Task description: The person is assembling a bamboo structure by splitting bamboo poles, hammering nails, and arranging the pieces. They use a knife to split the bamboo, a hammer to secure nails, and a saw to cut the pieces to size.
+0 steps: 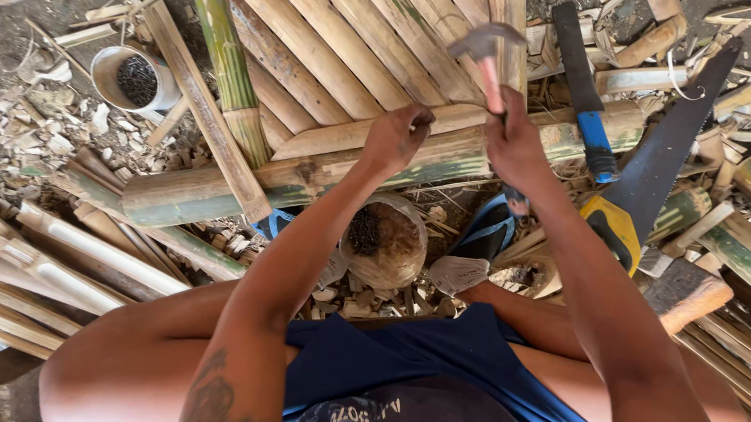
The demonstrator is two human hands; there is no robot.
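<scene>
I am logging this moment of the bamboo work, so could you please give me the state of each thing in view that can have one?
left hand: pinching something small on the bamboo pole
right hand: gripping the hammer
hammer: raised over the slats
handsaw: lying idle on the scraps
coconut shell bowl: holding dark nails
white tin: upright, dark nails inside

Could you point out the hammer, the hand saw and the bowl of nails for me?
hammer point(482, 45): head view, on its metal head.
hand saw point(660, 164): head view, on the dark blade.
bowl of nails point(384, 241): head view, on the round bowl's inside.
</scene>
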